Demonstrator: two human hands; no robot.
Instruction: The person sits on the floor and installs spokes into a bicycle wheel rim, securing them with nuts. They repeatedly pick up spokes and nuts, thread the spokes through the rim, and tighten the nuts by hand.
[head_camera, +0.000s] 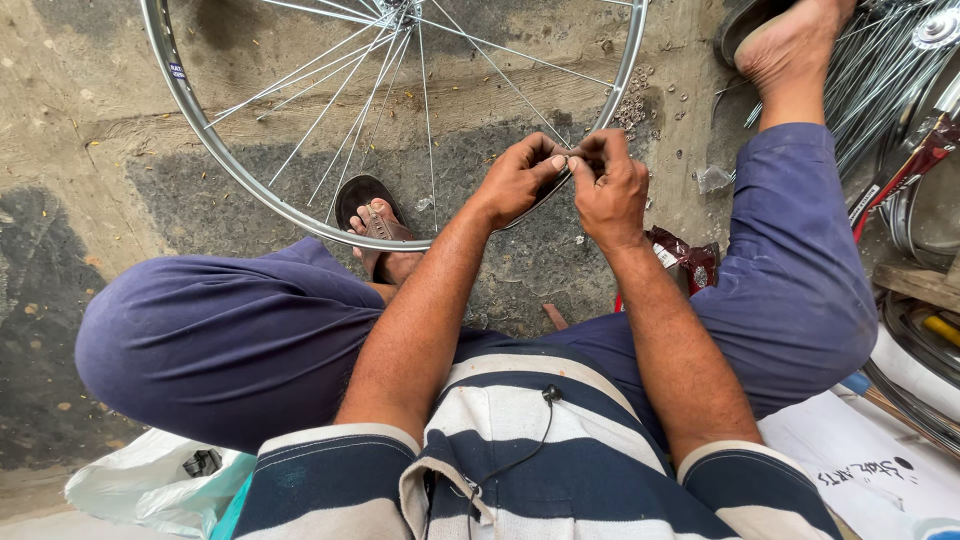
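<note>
At the far left a white plastic bag (140, 485) lies on the concrete floor (60, 150), beside the person's bent left knee (200, 340) in blue trousers. Above the knee a silver bicycle rim (215, 150) stands on the floor, its thin spokes (330, 100) fanning down from the hub at the top edge. Under the rim's lowest arc the left foot in a brown sandal (375, 225) rests on the floor.

The left hand (517, 180) comes up in front of the rim, its thumb and fingertips pinched narrow against those of the right hand (608, 188). Between the two sets of fingertips sits a small metal part (570, 157), too small to tell what it is; it is held just inside the rim's right-hand curve, near a spoke end. Both hands are closed in a tight pinch on it, touching each other.

Just right of the right wrist a dark red packet (690, 262) lies on the floor. Small bits of grit or nipples (632, 105) are scattered by the rim's right edge. Farther right the other leg stretches upward, bare foot (790, 45) against a stack of more rims (890, 80). A red-handled tool (905, 170) leans there, and white paper (870, 455) lies at the lower right.
</note>
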